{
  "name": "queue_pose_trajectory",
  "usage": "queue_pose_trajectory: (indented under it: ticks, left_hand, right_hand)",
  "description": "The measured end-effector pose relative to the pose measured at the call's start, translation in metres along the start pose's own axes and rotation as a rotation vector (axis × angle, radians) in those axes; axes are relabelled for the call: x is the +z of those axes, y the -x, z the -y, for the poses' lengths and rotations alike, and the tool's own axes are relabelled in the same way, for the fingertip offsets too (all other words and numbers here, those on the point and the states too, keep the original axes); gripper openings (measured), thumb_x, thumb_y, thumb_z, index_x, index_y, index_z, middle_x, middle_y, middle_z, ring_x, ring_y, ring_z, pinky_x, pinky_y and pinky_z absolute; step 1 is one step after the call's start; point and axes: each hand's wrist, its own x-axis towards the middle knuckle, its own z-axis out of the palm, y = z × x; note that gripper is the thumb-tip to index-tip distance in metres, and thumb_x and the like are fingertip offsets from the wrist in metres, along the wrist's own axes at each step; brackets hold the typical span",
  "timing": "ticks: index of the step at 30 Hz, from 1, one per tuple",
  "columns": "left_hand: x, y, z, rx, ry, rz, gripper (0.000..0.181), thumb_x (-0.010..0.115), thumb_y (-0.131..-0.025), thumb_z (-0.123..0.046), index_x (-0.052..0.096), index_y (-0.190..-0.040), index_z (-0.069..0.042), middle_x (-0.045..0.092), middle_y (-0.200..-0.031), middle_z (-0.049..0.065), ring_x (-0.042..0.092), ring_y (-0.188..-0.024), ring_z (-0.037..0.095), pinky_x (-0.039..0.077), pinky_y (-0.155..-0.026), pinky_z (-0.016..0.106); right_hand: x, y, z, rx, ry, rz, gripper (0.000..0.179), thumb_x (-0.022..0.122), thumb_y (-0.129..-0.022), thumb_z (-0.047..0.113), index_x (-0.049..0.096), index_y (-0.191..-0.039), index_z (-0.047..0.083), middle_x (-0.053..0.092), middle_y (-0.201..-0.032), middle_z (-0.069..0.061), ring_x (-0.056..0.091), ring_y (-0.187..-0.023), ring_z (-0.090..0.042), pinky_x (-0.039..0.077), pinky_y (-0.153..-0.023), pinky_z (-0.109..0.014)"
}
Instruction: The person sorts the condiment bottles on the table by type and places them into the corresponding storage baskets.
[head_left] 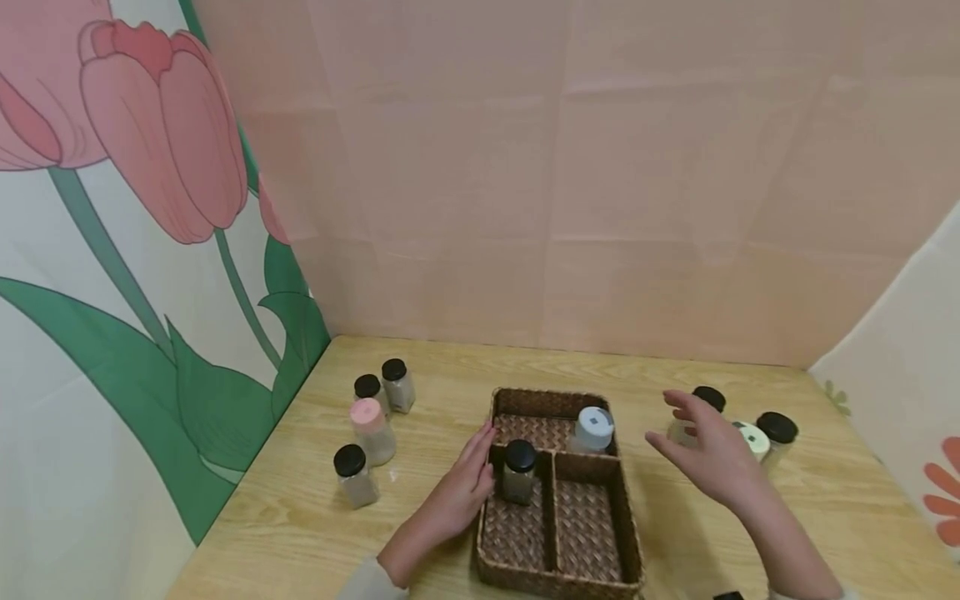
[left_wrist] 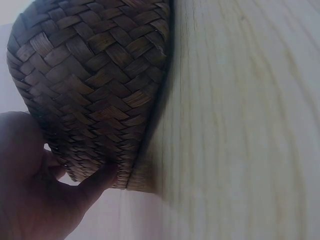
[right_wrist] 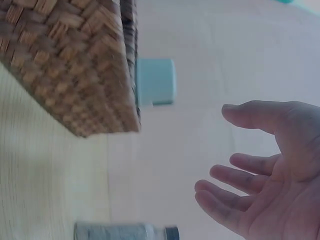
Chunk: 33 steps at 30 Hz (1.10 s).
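Note:
A brown woven divided basket (head_left: 558, 583) stands on the table between both hands. My left hand (head_left: 459, 492) holds its left side at the rim; in the left wrist view, digits press its woven outer wall (left_wrist: 95, 85). A black-capped jar (head_left: 519, 475) stands in the front left compartment. One light-blue-capped jar (head_left: 594, 429) is at the right of the back compartment, its cap (right_wrist: 156, 81) rising above the rim in the right wrist view. My right hand (head_left: 708, 454), fingers spread and nothing in them, hovers right of the basket, overlapping jars there in the head view.
At the left, a pink-capped jar (head_left: 372, 433) stands among several black-capped jars (head_left: 356, 477). Right of the basket are a pale-green-capped jar (head_left: 753, 440) and black-capped jars (head_left: 778, 429). A pink cloth wall (head_left: 555, 208) rises behind the table; tulip-printed cloth (head_left: 165, 142) hangs at left.

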Motion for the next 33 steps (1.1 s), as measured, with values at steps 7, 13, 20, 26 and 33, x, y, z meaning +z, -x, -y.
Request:
queue_pose_trajectory:
  ticks: [7,13,20,26,33]
  left_hand:
    - [0.0,0.001,0.0,-0.005,0.015,0.008,0.057,0.034,-0.111,-0.024,0.015,-0.164,-0.017,0.012,-0.17,0.003,0.023,-0.153,0.026,0.031,-0.117,0.052]
    - [0.0,0.0,-0.001,-0.003,0.014,0.005,0.056,0.034,-0.111,-0.023,0.016,-0.164,-0.016,0.012,-0.17,0.002,0.022,-0.153,0.026,0.031,-0.118,0.052]
    - [0.0,0.0,-0.002,-0.008,0.02,0.012,0.057,0.034,-0.111,-0.022,0.015,-0.164,-0.016,0.011,-0.17,0.001,0.021,-0.153,0.025,0.03,-0.118,0.051]
    - [-0.001,0.0,-0.003,0.005,0.027,0.004,0.057,0.035,-0.11,-0.02,0.016,-0.164,-0.014,0.013,-0.17,0.005,0.021,-0.153,0.025,0.031,-0.118,0.051]
    - [-0.002,0.0,-0.004,0.015,0.029,-0.001,0.057,0.035,-0.11,-0.018,0.017,-0.163,-0.013,0.014,-0.17,0.008,0.022,-0.153,0.026,0.031,-0.118,0.051]
  right_hand:
    - [-0.013,0.014,-0.013,0.011,0.031,-0.052,0.076,0.07,-0.096,0.041,0.041,-0.148,-0.006,0.05,-0.139,-0.035,0.054,-0.117,-0.054,0.05,-0.088,-0.063]
    - [-0.017,0.023,-0.027,0.015,0.059,-0.117,0.076,0.074,-0.093,0.035,0.043,-0.145,-0.009,0.05,-0.137,-0.038,0.054,-0.114,-0.056,0.049,-0.085,-0.065]
    - [-0.025,0.033,-0.052,0.042,0.077,-0.168,0.077,0.075,-0.093,0.03,0.039,-0.144,-0.015,0.047,-0.133,-0.042,0.052,-0.11,-0.058,0.047,-0.082,-0.066]
    - [-0.035,0.036,-0.07,0.08,0.07,-0.164,0.074,0.074,-0.094,0.028,0.04,-0.14,-0.018,0.047,-0.131,-0.044,0.051,-0.109,-0.06,0.049,-0.08,-0.064]
    - [-0.039,0.035,-0.088,0.115,0.061,-0.135,0.079,0.073,-0.095,0.031,0.037,-0.142,-0.021,0.043,-0.135,-0.047,0.05,-0.109,-0.065,0.052,-0.079,-0.063]
